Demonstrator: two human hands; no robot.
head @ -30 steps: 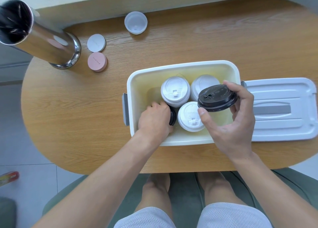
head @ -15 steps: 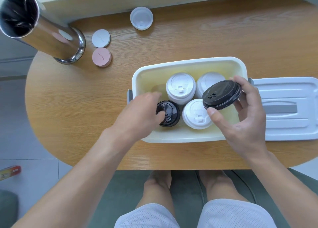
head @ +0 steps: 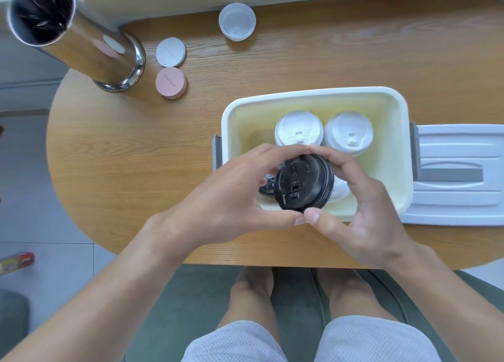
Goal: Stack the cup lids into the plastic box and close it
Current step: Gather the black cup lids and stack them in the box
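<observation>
Both hands meet over the near left part of the plastic box (head: 313,95), which sits open on the wooden surface (head: 136,165). The left hand (head: 231,195) and the right hand (head: 362,206) together hold a black cup lid (head: 302,187), tilted, just above the box. On each hand the grip is curled round the lid's rim: thumbs touching each other at the near edge, fingertips meeting at the far edge, so the lid is ringed by the two hands.

Inside the box, two white lids (head: 298,128) stand side by side along the far wall, the second one (head: 349,132) to the right of the first. A third white lid (head: 341,191) shows partly behind the black one, and another black lid (head: 268,187) peeks out under the left hand's fingers; how these two lie cannot be told.

The box cover (head: 461,173) lies flat on the surface just right of the box, touching its right side.

Farther off on the surface a clear cup lid (head: 237,21) lies alone near the far edge, a white coaster (head: 170,51) and a pink coaster (head: 171,82) lie close together, and a tall steel canister (head: 81,38) stands at the left end
</observation>
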